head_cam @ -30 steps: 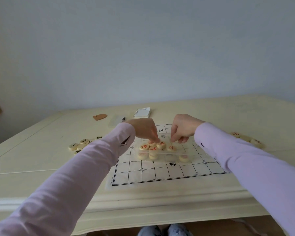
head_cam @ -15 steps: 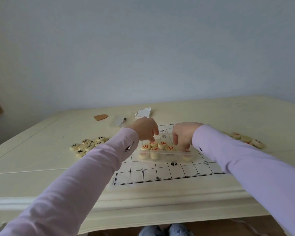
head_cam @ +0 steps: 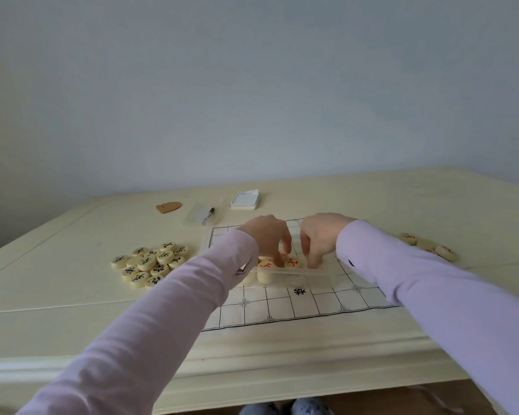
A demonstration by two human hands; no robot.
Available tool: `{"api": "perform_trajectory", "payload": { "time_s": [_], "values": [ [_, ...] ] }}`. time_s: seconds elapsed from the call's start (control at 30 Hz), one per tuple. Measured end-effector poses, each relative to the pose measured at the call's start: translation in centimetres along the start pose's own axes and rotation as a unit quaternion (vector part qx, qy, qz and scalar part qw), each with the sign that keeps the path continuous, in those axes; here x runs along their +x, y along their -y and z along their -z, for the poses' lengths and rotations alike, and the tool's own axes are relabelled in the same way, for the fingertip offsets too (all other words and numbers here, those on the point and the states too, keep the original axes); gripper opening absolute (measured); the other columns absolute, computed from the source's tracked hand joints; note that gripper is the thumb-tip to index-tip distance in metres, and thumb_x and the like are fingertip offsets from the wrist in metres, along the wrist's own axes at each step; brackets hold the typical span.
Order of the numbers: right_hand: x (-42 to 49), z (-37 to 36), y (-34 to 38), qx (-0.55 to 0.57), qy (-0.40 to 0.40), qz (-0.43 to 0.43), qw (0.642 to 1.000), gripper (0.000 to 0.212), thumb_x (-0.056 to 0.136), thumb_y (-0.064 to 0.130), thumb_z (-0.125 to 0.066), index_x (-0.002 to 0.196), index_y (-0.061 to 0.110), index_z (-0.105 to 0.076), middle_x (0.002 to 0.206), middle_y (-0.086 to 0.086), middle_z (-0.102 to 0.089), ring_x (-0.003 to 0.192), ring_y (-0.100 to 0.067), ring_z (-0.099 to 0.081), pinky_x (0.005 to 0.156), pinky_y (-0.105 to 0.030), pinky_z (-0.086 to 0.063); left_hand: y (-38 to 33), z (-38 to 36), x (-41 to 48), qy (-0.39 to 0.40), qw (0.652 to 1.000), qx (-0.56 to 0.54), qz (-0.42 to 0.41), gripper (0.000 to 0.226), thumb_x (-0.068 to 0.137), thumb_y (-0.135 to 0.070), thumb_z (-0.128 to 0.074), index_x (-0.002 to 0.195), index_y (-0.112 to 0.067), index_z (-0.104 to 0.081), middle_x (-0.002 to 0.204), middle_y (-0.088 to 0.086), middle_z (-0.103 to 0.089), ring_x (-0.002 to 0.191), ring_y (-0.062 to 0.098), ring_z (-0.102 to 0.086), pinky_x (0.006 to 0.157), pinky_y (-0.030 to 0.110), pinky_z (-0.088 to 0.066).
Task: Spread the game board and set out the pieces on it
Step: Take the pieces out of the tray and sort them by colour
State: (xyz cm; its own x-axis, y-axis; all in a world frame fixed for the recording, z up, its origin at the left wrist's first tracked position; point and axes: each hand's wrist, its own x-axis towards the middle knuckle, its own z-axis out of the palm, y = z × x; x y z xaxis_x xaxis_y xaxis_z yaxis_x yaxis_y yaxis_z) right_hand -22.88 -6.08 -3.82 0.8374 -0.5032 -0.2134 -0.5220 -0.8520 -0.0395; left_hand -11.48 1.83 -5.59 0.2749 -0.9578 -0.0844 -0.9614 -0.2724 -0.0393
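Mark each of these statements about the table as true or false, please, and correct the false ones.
1. The game board lies spread flat on the table. True.
2. The clear box of pieces stands on the bare table beside the board. False: it stands on the board.
3. Both hands, left and right, reach into the box. True.
4. The pile of black-marked pieces lies to the right of the board. False: it lies to the left; a few red-marked pieces lie to the right.
5. A small notepad lies beyond the board. True.
6. The pen lies on the board. False: it lies on the table beyond the board's far left corner.
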Motion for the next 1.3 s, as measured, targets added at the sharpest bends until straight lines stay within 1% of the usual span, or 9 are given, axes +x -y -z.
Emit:
{"api": "perform_trajectory", "payload": {
  "time_s": [0.2,0.47,0.67,0.77,0.87,1.0,1.1,1.2,1.3],
  "values": [
    [0.2,-0.7,1.1,0.136,-0.055,0.008,0.989,0.026,0.076,0.017,-0.070,0.102,0.016,-0.068,0.069,0.004,-0.059,0.062,-0.017,-0.063,0.063,-0.023,-0.052,1.6,1.4,-0.6,-0.036,0.999,-0.037,0.016,0.027,0.077,-0.034,-0.070,0.103,-0.028,-0.069,0.081,-0.013,-0.061,0.087,0.015,-0.061,0.082,0.031,-0.051],
    [1.3,-1.1,1.7,0.164,-0.008,0.025,0.986,0.031,0.076,0.019,-0.074,0.106,0.016,-0.068,0.085,-0.001,-0.067,0.061,-0.016,-0.065,0.078,-0.026,-0.056,3.5,0.5,-1.6,-0.026,0.998,-0.023,0.060,0.029,0.078,-0.039,-0.070,0.105,-0.029,-0.066,0.086,-0.008,-0.057,0.091,0.017,-0.058,0.072,0.026,-0.041],
    [1.7,-1.7,1.5,0.129,-0.010,0.033,0.991,0.032,0.077,0.007,-0.069,0.109,0.012,-0.069,0.089,-0.003,-0.063,0.052,-0.010,-0.059,0.058,-0.018,-0.049,1.9,-0.3,-0.5,-0.011,0.998,0.005,0.054,0.033,0.079,-0.030,-0.070,0.111,-0.027,-0.066,0.092,-0.004,-0.058,0.095,0.020,-0.060,0.072,0.026,-0.042],
    [1.6,-1.9,1.6,0.134,-0.016,0.039,0.990,0.029,0.079,0.006,-0.067,0.108,0.010,-0.069,0.094,-0.004,-0.064,0.055,-0.012,-0.059,0.060,-0.020,-0.051,1.6,-0.4,-0.1,-0.009,0.999,-0.012,0.048,0.032,0.076,-0.029,-0.073,0.107,-0.025,-0.069,0.071,-0.009,-0.054,0.085,0.019,-0.060,0.070,0.025,-0.044],
    [1.3,-2.0,1.2,0.156,-0.046,0.042,0.986,0.025,0.077,0.012,-0.071,0.102,0.011,-0.070,0.092,-0.005,-0.069,0.061,-0.015,-0.062,0.067,-0.023,-0.053,1.5,-0.1,0.2,-0.026,0.999,-0.014,0.037,0.028,0.073,-0.032,-0.073,0.101,-0.026,-0.071,0.070,-0.010,-0.057,0.081,0.017,-0.061,0.069,0.025,-0.046],
    [0.3,-0.3,-1.6,0.323,-0.098,0.031,0.941,0.016,0.074,0.026,-0.075,0.085,0.015,-0.072,0.074,0.007,-0.068,0.062,-0.008,-0.067,0.076,-0.018,-0.049,1.5,1.6,-0.1,-0.103,0.984,-0.135,0.060,0.016,0.074,-0.030,-0.071,0.089,-0.024,-0.073,0.079,-0.001,-0.068,0.068,0.015,-0.060,0.062,0.023,-0.048],
    [-0.9,1.0,-5.3,0.389,-0.138,-0.008,0.911,0.011,0.073,0.021,-0.075,0.071,0.012,-0.069,0.066,0.004,-0.068,0.064,-0.012,-0.068,0.088,-0.027,-0.053,0.0,2.9,0.0,-0.133,0.958,-0.247,0.057,0.011,0.077,-0.027,-0.069,0.085,-0.020,-0.071,0.075,-0.001,-0.071,0.056,0.013,-0.060,0.050,0.016,-0.046],
    [-2.5,1.7,-9.1,0.316,-0.165,-0.082,0.931,0.013,0.072,0.015,-0.073,0.068,0.003,-0.067,0.058,-0.010,-0.065,0.053,-0.013,-0.064,0.078,-0.029,-0.055,-3.1,3.5,0.7,-0.128,0.954,-0.270,0.017,0.010,0.077,-0.031,-0.069,0.084,-0.025,-0.071,0.073,-0.008,-0.072,0.053,0.009,-0.061,0.049,0.014,-0.045],
    [-4.3,1.5,-12.4,0.253,-0.132,-0.150,0.947,0.032,0.070,0.014,-0.073,0.050,0.012,-0.049,0.042,0.000,-0.051,0.041,-0.014,-0.052,0.057,-0.023,-0.044,-7.3,3.6,2.4,-0.115,0.963,-0.242,-0.034,0.015,0.077,-0.030,-0.069,0.091,-0.023,-0.071,0.082,-0.005,-0.071,0.058,0.009,-0.061,0.053,0.014,-0.049]
  ]
}}
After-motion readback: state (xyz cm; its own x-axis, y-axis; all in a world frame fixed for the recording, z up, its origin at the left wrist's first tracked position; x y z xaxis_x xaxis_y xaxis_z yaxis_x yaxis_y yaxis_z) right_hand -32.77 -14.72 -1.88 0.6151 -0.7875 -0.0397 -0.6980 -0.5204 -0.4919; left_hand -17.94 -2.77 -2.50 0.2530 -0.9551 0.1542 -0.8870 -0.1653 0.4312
